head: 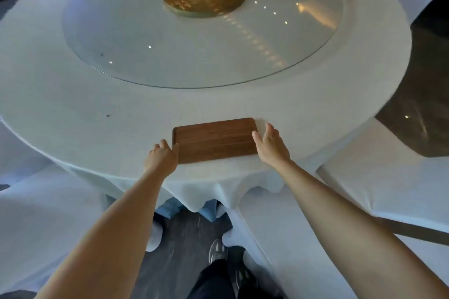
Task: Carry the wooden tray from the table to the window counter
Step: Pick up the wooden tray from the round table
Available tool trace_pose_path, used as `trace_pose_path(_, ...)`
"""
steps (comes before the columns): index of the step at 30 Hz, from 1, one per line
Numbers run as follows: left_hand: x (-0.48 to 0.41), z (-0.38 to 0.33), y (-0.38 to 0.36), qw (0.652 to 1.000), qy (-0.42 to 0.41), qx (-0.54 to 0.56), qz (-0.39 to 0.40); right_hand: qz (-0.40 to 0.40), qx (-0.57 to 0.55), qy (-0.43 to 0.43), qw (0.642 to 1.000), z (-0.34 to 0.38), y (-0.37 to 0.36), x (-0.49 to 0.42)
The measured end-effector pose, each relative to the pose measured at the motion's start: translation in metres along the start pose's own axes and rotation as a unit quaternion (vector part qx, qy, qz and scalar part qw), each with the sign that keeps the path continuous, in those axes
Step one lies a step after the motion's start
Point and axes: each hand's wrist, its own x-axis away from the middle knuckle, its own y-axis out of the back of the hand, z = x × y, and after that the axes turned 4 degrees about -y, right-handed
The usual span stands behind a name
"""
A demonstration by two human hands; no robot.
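Our left hand (162,156) curled on tray (215,139) edge | right hand (270,144) spread beside it, contact unclear | table (73,109)

Both hands flank the wooden tray (215,139) lying near the table (73,109) edge.

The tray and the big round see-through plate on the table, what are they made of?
The tray looks like wood: brown, with darker grain lines running along it and a smooth, dull finish. It could be a wood-look coating; the picture cannot settle that. The round plate looks like glass: you see the white cloth through it, and small lights reflect off its shiny top.
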Motion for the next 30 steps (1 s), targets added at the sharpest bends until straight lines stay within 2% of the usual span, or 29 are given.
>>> trace_pose_path(6,-0.041,0.002,-0.02,0.999,0.033,-0.019,0.039,0.011,0.015,-0.084,0.996,0.001,-0.017,-0.037)
trace_pose_path(16,-0.059,0.004,-0.028,0.997,0.053,-0.007,0.057,0.034,0.034,-0.131,0.99,0.001,-0.03,-0.058)
trace_pose_path(23,-0.036,0.018,-0.021,0.992,0.063,0.102,0.04,0.054,0.034,-0.102,0.993,0.0,-0.026,-0.053)
trace_pose_path(30,0.019,0.057,0.016,0.982,0.109,0.149,-0.03,0.071,0.006,0.004,0.997,0.039,-0.034,-0.028)
